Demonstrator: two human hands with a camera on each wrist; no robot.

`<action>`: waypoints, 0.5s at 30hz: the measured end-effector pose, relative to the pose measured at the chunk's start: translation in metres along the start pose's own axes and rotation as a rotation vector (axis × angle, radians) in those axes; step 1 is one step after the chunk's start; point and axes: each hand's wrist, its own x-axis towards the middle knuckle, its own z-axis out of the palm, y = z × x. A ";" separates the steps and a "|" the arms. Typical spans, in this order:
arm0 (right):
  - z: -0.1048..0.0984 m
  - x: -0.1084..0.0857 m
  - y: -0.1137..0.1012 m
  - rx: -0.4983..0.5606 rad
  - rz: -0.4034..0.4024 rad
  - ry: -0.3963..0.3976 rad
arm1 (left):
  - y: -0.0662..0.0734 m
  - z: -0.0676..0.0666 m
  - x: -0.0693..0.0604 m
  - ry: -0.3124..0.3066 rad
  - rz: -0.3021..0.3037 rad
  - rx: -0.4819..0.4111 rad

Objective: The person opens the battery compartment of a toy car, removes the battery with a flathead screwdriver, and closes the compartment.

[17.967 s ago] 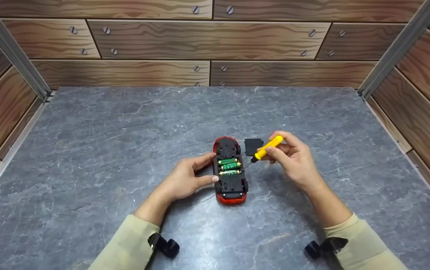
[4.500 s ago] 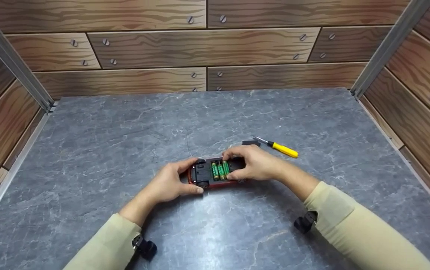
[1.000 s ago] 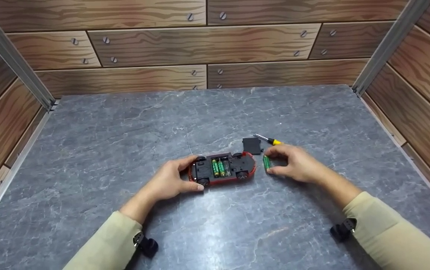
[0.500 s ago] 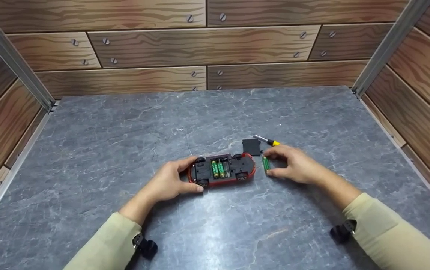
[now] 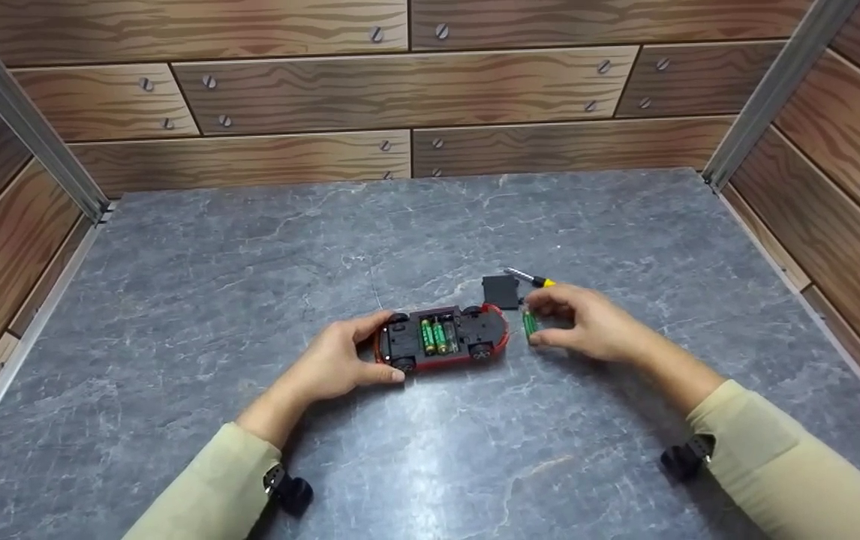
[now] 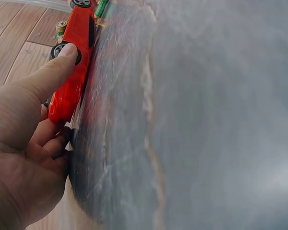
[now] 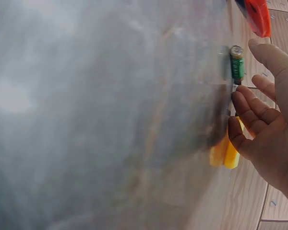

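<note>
White glare on the tabletop [image 5: 424, 457], soft blur in both wrist views.

- And here's the red toy car [image 5: 482, 330], flat on its roof, black underside up, wheels in the air!
- The left hand [image 5: 336, 360] has it gripped by one end.
- Look at that open compartment [image 5: 453, 336]: two green batteries [image 5: 440, 337] side by side, one slot bare!
- Over to the right hand [image 5: 587, 326], right up at a loose green battery [image 5: 529, 324] just beyond the car's other end.
- Just behind, a black cover [image 5: 500, 292] lies flat on the grey surface [image 5: 175, 360].
- Beside it, the screwdriver [image 5: 529, 276], yellow handle partly hidden by that right hand!
</note>
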 end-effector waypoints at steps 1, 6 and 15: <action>-0.001 0.000 -0.002 0.005 0.001 0.006 | 0.000 0.000 0.000 0.000 0.001 0.000; -0.006 0.002 -0.014 0.012 -0.023 0.045 | -0.001 0.001 0.000 0.000 -0.006 -0.001; -0.008 0.012 -0.042 -0.014 -0.097 0.055 | 0.000 0.000 0.000 0.003 -0.019 -0.001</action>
